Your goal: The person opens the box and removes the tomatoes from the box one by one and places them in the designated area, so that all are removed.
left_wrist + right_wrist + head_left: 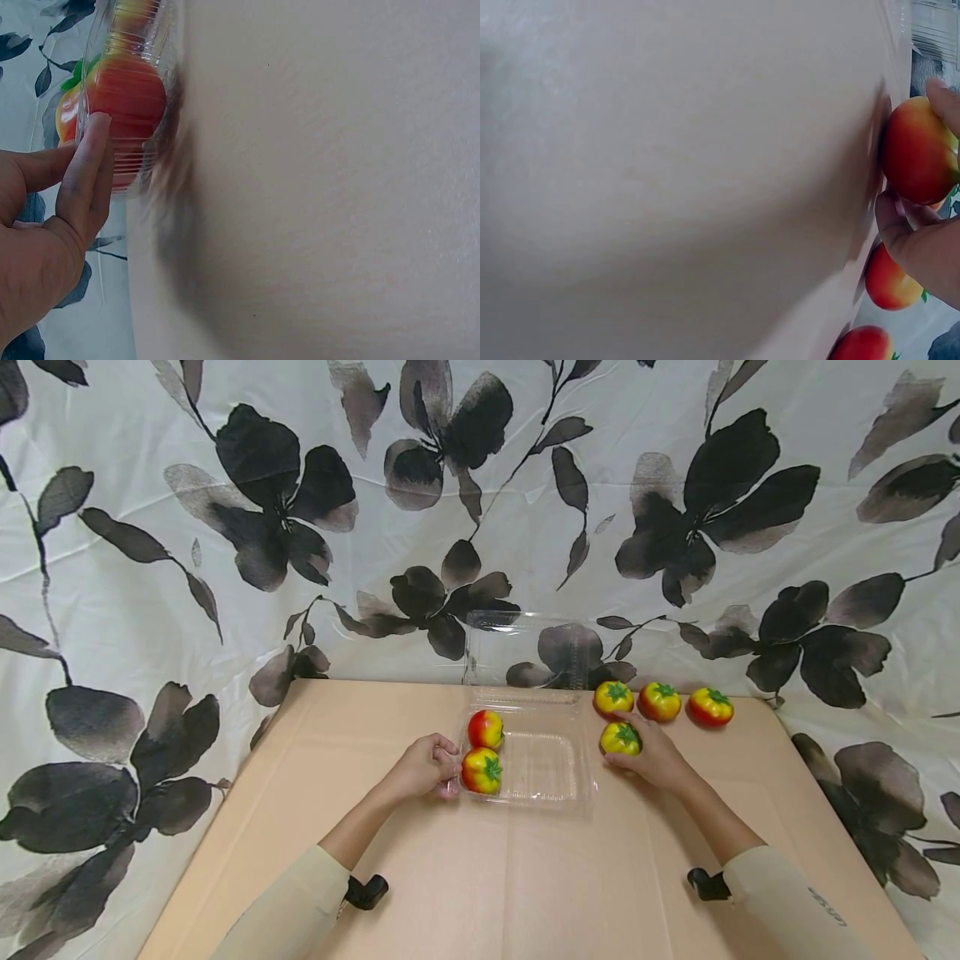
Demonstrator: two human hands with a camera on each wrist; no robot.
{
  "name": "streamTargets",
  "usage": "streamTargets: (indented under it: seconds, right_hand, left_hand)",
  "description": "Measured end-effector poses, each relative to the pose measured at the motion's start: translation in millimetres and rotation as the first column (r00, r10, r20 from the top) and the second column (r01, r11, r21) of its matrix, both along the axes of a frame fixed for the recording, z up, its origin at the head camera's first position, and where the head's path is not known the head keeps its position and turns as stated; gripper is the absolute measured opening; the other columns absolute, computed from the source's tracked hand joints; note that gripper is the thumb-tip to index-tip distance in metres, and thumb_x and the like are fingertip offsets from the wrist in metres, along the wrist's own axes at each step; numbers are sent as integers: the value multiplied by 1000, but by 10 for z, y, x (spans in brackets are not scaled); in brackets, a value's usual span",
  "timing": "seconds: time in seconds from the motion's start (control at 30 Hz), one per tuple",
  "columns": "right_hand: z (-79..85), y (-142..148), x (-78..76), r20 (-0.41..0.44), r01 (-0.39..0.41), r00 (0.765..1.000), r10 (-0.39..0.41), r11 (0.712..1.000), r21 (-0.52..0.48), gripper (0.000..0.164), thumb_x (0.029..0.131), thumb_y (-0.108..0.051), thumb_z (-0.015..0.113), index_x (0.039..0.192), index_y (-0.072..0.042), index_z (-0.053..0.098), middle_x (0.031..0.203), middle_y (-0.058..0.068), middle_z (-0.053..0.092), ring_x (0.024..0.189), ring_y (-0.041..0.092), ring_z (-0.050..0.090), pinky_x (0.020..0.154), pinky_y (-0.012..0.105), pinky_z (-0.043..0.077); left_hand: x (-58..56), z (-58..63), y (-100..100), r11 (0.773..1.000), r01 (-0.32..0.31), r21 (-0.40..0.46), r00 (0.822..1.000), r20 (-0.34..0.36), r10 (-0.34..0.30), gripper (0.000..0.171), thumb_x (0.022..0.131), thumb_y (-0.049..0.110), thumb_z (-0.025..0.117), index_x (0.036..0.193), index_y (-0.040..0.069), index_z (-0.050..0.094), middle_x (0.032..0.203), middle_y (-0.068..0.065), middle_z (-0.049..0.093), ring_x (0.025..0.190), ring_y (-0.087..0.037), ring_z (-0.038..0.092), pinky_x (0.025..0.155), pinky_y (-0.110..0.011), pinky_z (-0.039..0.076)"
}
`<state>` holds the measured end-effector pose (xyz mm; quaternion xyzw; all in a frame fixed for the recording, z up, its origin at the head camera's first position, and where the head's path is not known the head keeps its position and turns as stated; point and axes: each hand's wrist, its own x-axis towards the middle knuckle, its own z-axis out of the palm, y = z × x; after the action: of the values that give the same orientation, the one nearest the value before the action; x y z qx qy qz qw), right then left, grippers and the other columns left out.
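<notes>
A clear plastic clamshell container (546,768) lies with its lid raised at the back. Inside, along its left side, sit two red-and-yellow tomato-like fruits, the rear one (485,729) and the front one (481,772), both with green leafy tops. My left hand (429,767) pinches the container's left edge; in the left wrist view, fingers (91,161) press its ribbed wall. Right of the container, my right hand (654,752) grips another such fruit (619,739) between thumb and fingers. The right wrist view shows this held fruit's (916,154) red side close to the board.
Three more of these fruits stand in a row at the back right: a left one (613,697), a middle one (660,702) and a right one (709,707). Everything rests on a tan cardboard surface (517,885). Behind it hangs a floral cloth (555,510).
</notes>
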<state>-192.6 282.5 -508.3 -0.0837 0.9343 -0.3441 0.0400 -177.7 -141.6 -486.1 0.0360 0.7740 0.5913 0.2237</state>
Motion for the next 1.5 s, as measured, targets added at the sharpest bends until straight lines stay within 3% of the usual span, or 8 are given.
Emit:
streamTargets:
  seconds: [0.4,0.73,0.97,1.2,1.5]
  right_hand:
    - [22,23,33,41,14,999,-12,999,-39,86,90,-31,82,158,-11,34,145,29,44,124,45,50,111,68,45]
    - [134,101,96,81,44,996,-40,998,-38,88,89,-40,81,158,-12,34,154,31,35,135,52,43,111,71,43]
    - [287,121,140,8,11,1000,-11,1000,-10,88,88,-35,83,156,-4,36,157,33,32,132,54,43,108,71,44]
    - [432,108,182,-68,-4,998,5,1000,17,85,88,-28,84,155,0,39,158,32,32,133,51,40,107,69,44]
    - [599,-102,236,-101,-48,994,50,998,29,79,88,-25,84,153,-5,44,149,28,45,133,48,45,107,69,45]
  left_hand:
    - [10,-1,1,1000,2,2,1000,9,-2,27,96,-6,65,119,-7,52,84,-14,62,61,-20,70,59,-33,66]
    - [10,28,-2,1000,6,10,1000,13,-6,26,96,-7,64,119,-7,51,81,-13,64,60,-19,69,59,-32,65]
    - [-3,37,-29,999,21,-33,999,-48,-23,25,95,-9,61,118,-9,53,84,-15,69,63,-17,69,58,-26,62]
    - [-16,30,-22,999,18,-27,999,-37,-19,26,95,-9,62,119,-9,53,82,-14,68,62,-17,70,58,-29,64]
    - [-17,27,-18,999,10,-53,999,-50,-12,25,95,-6,63,118,-7,54,84,-17,68,61,-18,70,56,-27,63]
